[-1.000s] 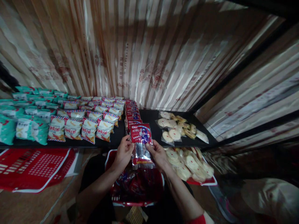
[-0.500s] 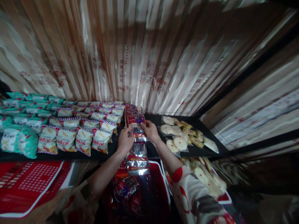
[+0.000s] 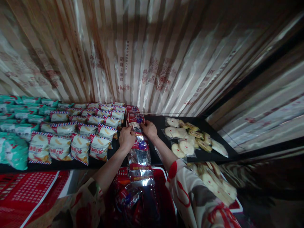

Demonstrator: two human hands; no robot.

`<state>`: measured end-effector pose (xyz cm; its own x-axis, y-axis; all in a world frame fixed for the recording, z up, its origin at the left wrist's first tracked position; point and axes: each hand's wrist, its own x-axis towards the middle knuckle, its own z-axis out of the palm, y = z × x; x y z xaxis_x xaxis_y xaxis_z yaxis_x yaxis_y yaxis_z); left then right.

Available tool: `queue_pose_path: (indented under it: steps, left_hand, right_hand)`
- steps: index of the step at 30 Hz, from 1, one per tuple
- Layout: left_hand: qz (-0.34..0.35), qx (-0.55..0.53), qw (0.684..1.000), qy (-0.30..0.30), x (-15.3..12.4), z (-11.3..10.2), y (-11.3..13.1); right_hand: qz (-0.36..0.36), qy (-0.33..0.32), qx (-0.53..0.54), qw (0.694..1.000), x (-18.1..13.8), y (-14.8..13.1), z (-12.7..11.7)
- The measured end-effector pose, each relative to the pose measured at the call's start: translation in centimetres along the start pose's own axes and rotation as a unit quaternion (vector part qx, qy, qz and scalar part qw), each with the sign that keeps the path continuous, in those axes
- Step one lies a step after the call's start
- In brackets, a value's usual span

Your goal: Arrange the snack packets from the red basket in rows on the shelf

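A joined strip of red-and-silver snack packets (image 3: pixel 140 157) runs from the black shelf down over its front edge. My left hand (image 3: pixel 127 139) grips the strip's left side, fingers closed. On the opposite side, my right hand (image 3: pixel 149 129) pinches its edge near a packet with a blue-purple print. Behind my fingers, more red packets (image 3: pixel 132 109) lie in line toward the curtain. The strip's lower end hangs above a red basket (image 3: pixel 163 177), where several loose red and purple packets (image 3: pixel 129 194) lie in shadow.
Rows of white-and-red chip bags (image 3: pixel 80 144) and teal bags (image 3: pixel 15 150) fill the shelf's left. Bagged pale round cakes (image 3: pixel 186 147) lie on the right. A red basket (image 3: pixel 28 190) is at lower left. More cakes (image 3: pixel 211 182) sit below right. A pleated curtain (image 3: pixel 147 57) hangs behind.
Both hands have shifted slightly toward the back along the strip. More of the strip shows below them, and the view has moved a little.
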<state>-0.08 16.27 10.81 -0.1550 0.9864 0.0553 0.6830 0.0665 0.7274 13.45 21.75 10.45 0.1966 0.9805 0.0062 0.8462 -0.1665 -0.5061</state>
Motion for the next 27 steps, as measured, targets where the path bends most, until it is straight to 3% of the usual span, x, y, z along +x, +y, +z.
queue_pose_path:
  steps: [4,8,12,15,20,23,27]
  left_hand:
    - [-0.004,0.020,1.000,0.003,-0.4,0.5,-0.4]
    - [0.013,0.039,0.999,0.030,-1.0,1.0,-0.6]
    - [0.049,0.055,0.996,0.048,-1.5,1.1,-0.6]
    - [0.067,0.059,0.995,0.037,-1.7,1.2,-0.8]
    - [0.069,0.059,0.995,0.035,-1.7,1.5,-1.1]
    - [0.080,0.054,0.994,0.041,-1.8,1.2,-0.8]
    - [0.104,0.036,0.990,0.083,-2.4,-0.2,-0.8]
  right_hand:
    - [-0.020,0.020,-0.015,0.999,-0.2,0.1,0.5]
    - [-0.128,0.062,-0.040,0.989,-0.7,-0.7,0.5]
    - [-0.211,0.005,-0.076,0.975,-0.8,-1.6,0.9]
    - [-0.210,-0.042,-0.092,0.972,-0.8,-1.5,1.5]
    - [-0.203,-0.043,-0.105,0.973,-1.0,-1.0,2.3]
    - [-0.199,-0.017,-0.087,0.976,-1.1,-1.3,2.0]
    - [-0.192,0.075,0.018,0.978,-2.1,-1.4,0.4]
